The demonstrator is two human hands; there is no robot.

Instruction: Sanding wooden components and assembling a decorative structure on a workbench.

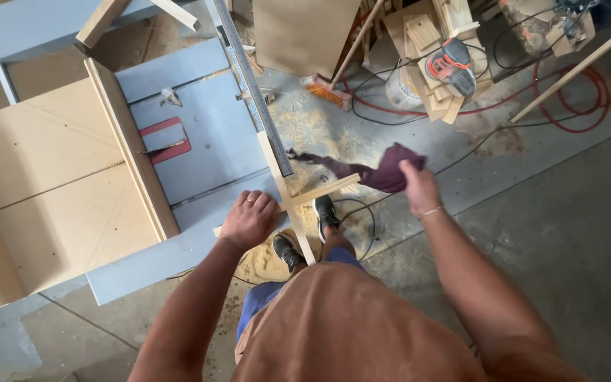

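- Sawdust-strewn workshop floor (532, 233) is seen below.
- Left hand (249, 219) is pressed, fingers together, on the light, stiff wooden cross (298, 201).
- Soft maroon rag (383, 173) is clenched in the right hand (419, 187).

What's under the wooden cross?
Under the wooden cross you can see the blue table's edge, two shoes and sawdust. The left hand covers one end of it.

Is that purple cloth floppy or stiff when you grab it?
Probably floppy: the purple cloth sags and trails from the right hand in loose folds. It looks light, since it lifts easily in one hand. Likely not slippery, being bunched fabric.
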